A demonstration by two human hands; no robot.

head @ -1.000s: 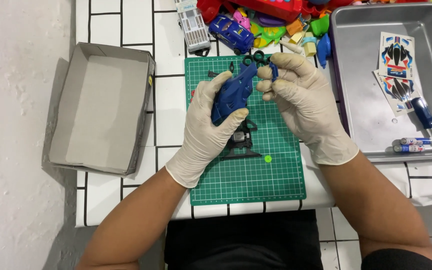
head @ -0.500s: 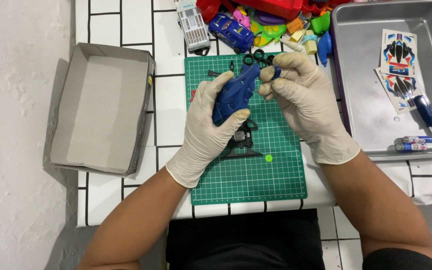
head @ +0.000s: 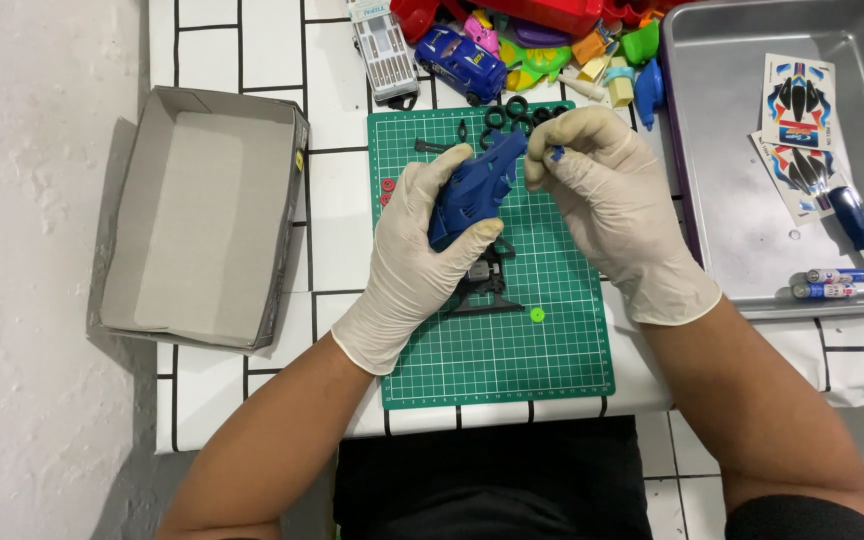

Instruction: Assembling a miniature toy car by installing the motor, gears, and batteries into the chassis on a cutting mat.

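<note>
Left hand [head: 414, 250] is gripping the blue toy car body [head: 474, 185] over the green cutting mat [head: 497, 350] — grip clamped on it. Right hand [head: 607, 215] is pinching a small blue piece [head: 556, 153] at the body's front, having shifted slightly since a second ago — fitting looks underway. Black chassis [head: 482, 285] is lying beneath.

The blue toy car body shell [head: 474, 188] is glossy dark-blue plastic, sculpted and pointed at one end. It sits tilted above the green cutting mat, its narrow end pointing up and right, gripped in gloved fingers. A tiny blue part [head: 556, 153] is pinched just beside that upper tip.
</note>
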